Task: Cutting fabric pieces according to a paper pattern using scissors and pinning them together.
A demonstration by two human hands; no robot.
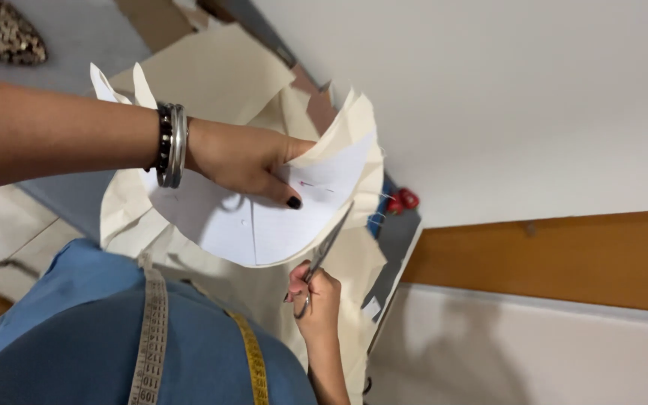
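My left hand point(253, 161) pinches a white paper pattern point(264, 221) together with the cream fabric point(358, 142) beneath it, thumb on top near the curved edge. Bangles ring that wrist. My right hand point(315, 294) grips a pair of metal scissors point(328, 247) from below. The blades point up along the paper's curved right edge, where paper and fabric meet. Whether the blades are apart is hard to tell.
More cream fabric point(211, 75) lies on a grey surface. A measuring tape point(151, 330) hangs over my blue top. A white table top point(526, 97) with a wooden edge point(564, 255) fills the right. Red and blue items point(399, 201) lie behind the fabric.
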